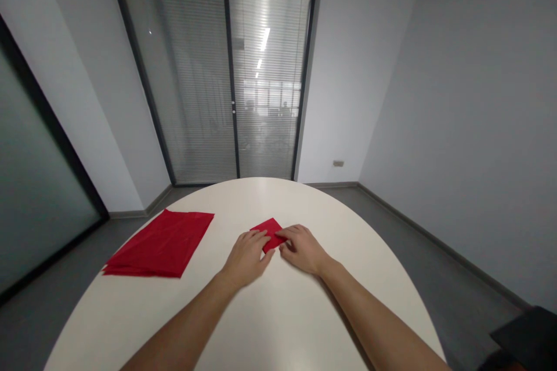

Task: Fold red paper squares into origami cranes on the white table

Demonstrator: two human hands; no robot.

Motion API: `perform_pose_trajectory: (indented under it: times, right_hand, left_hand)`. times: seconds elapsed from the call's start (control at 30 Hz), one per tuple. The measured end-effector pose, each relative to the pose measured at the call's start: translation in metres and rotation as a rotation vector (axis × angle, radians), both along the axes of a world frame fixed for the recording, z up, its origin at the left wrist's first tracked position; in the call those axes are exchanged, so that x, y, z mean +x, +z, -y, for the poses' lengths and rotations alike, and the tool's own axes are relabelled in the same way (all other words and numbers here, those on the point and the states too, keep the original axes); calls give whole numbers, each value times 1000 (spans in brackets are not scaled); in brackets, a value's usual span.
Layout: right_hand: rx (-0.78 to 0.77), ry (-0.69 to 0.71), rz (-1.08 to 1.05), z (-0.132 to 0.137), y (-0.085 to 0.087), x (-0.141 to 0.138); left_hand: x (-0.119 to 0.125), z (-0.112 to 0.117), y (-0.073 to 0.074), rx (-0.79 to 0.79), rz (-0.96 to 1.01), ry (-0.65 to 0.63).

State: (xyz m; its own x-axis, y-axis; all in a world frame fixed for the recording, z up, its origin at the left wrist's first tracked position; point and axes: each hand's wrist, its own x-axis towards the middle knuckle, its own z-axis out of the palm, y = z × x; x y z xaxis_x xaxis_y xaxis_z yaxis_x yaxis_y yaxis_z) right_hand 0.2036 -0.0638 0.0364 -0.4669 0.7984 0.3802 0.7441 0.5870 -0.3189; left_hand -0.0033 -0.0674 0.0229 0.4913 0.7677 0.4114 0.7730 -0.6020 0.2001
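Observation:
A small folded red square lies flat on the white table, between my two hands. It looks like thin paper or cloth; I cannot tell which. My left hand rests over its left corner, fingers on top and the thumb near its lower edge. From the other side, my right hand grips the right corner with bent fingers and thumb. My fingers cover both side corners. Farther left lies a stack of larger red sheets, creased, with uneven edges showing at the near side; neither hand touches it.
The round white table curves away in front of me. Beyond it stand a glass partition with blinds and a wall socket. A dark object, partly cut off, is at the lower right beside the table.

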Motion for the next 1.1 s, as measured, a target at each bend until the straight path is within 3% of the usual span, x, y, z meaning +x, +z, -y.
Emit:
perform_pose_trajectory:
  times: [0.33,0.6,0.83,1.1]
  right_hand:
    - [-54,7,-77,-5,-4,1]
    - [-100,46,-173,-5,-6,-1]
    - [-54,78,-183,-3,-3,-2]
    - [83,15,-201,0,4,0]
  left_hand:
    - [-5,-7,-4,13,61,0]
    - [-3,0,3,54,107,-26]
    - [-3,-3,8,163,111,-56]
    - [-4,1,16,245,138,18]
